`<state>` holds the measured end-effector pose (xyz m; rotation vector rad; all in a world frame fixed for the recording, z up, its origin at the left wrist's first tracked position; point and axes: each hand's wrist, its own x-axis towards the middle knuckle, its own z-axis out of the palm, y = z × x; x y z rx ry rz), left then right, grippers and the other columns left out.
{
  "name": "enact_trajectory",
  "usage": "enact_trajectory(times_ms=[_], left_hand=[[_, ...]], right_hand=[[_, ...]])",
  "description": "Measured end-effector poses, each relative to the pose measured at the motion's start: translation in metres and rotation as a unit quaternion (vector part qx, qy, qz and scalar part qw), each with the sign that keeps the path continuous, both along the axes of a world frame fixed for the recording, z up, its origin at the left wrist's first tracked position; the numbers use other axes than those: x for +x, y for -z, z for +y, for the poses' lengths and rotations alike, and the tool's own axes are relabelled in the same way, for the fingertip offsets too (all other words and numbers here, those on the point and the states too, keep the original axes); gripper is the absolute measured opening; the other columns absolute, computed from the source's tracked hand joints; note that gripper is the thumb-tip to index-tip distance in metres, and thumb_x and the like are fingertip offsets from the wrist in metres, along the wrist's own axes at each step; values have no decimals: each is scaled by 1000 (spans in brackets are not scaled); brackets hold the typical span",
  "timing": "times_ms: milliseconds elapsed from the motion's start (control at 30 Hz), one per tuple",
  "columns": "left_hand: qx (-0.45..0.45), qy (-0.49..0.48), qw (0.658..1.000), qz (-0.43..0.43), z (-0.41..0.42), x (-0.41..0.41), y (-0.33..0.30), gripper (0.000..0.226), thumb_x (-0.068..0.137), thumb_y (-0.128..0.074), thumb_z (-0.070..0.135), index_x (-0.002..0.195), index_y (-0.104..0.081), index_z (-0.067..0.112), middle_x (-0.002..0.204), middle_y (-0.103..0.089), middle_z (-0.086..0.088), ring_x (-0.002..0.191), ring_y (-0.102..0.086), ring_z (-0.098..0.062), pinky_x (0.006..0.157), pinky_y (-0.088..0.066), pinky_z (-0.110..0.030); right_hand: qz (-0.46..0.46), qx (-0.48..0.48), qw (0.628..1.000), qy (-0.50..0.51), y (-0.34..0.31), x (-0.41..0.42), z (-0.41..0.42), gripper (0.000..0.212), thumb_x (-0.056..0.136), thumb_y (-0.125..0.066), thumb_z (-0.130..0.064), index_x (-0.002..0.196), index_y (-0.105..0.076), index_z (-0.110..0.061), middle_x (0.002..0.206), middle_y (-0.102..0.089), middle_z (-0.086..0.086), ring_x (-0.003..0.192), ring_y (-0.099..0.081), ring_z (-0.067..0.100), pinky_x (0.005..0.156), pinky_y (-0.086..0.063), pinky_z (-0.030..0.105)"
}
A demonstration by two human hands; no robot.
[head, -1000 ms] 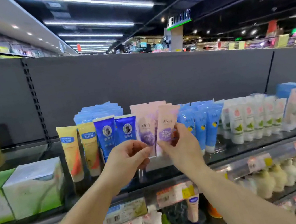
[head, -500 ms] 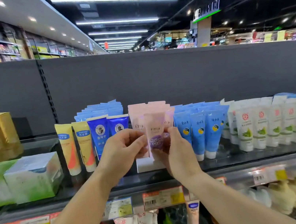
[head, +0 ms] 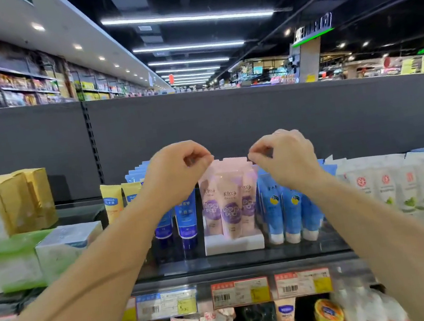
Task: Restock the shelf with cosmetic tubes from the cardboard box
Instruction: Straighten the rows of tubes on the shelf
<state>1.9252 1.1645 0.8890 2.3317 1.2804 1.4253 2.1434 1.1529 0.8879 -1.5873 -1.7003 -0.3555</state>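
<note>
Pink tubes (head: pixel 229 207) stood upright, caps down, in a white tray (head: pixel 233 243) on the shelf (head: pixel 237 262), long axis vertical, crimped tops uppermost. Left hand (head: pixel 177 172) and right hand (head: pixel 283 158) were above the row's top corners, equally near, tubes directly below and between. Fingers were curled, thumb to forefinger; whether they pinched a crimp edge I could not tell. Purple labels carried Chinese characters, too blurred to read. Left: dark blue tubes (head: pixel 186 223). Right: light blue tubes (head: pixel 284 210). Cardboard box not in view.
</note>
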Motion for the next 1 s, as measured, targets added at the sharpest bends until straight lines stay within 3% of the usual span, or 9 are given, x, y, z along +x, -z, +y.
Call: enact_trajectory(times_ms=[67,167,267,433,567,633,833,1000], left_hand=[[3,-4,996,84,11,4,-10,11,88,-65,37,93,-72,30,92,-66,13,85,-57,-4,74,-45,-12],[-35,5,981,192,23,11,-14,24,86,-62,51,104,-69,37,111,-64,14,107,-55,-8,99,-43,-37],[-59,5,967,248,27,18,-11,32,85,-60,56,108,-69,37,112,-64,20,110,-54,-6,107,-35,-39],[-61,16,974,217,31,22,-4,22,88,-60,47,101,-72,33,81,-59,27,91,-56,-2,105,-38,-43],[-52,0,978,200,33,25,-1,20,87,-61,48,92,-71,31,74,-62,21,82,-57,0,101,-41,-42],[-49,-2,980,195,33,25,0,21,86,-61,50,90,-69,31,72,-64,18,82,-58,0,99,-42,-42],[-49,-29,976,212,34,29,-1,25,86,-59,54,89,-66,31,73,-62,17,76,-53,1,94,-42,-38],[-76,-22,976,202,36,22,-5,28,90,-53,53,104,-66,33,86,-60,20,91,-56,-6,100,-40,-39]], right_hand=[[-71,-83,994,19,-10,6,8,18,88,-60,-47,98,-71,-39,98,-67,-12,101,-55,19,88,-36,35],[-95,-159,983,-4,-12,6,13,21,89,-59,-50,106,-68,-41,100,-68,-15,104,-57,12,93,-30,33],[-92,-188,977,-33,-7,3,18,19,93,-55,-44,104,-69,-38,102,-68,-17,103,-56,9,91,-28,31],[-27,-218,973,-72,-6,6,23,16,94,-56,-36,104,-69,-36,89,-62,-21,91,-56,8,99,-41,40],[-21,-231,969,-87,-7,7,24,18,94,-55,-33,107,-68,-35,83,-59,-23,79,-58,7,90,-47,38],[-22,-234,968,-89,-8,5,24,19,95,-54,-32,108,-68,-35,82,-59,-22,71,-55,4,84,-48,35],[-17,-228,970,-87,-7,3,26,20,93,-53,-32,102,-66,-44,97,-65,-20,97,-61,10,97,-46,43],[50,-172,971,-157,-10,0,17,11,88,-60,-41,90,-70,-36,86,-68,-17,85,-62,6,85,-52,36]])
